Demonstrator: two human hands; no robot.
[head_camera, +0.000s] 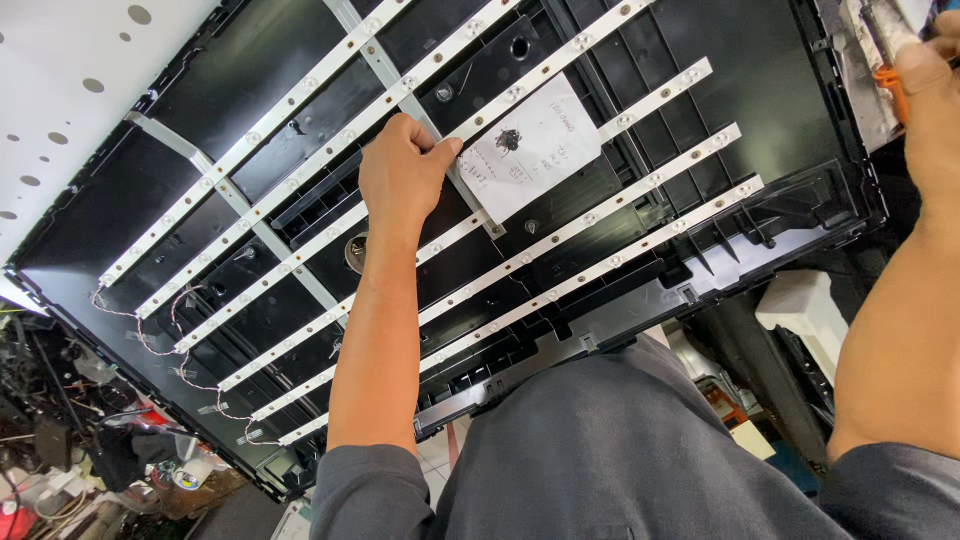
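A white paper sheet (530, 150) with scribbles lies in the middle of a big black panel (760, 90), on top of long white light strips (300, 255). The left hand (400, 175) pinches the paper's edge with its fingers. The right hand (925, 70) sits at the top corner, closed around something with an orange part (893, 88).
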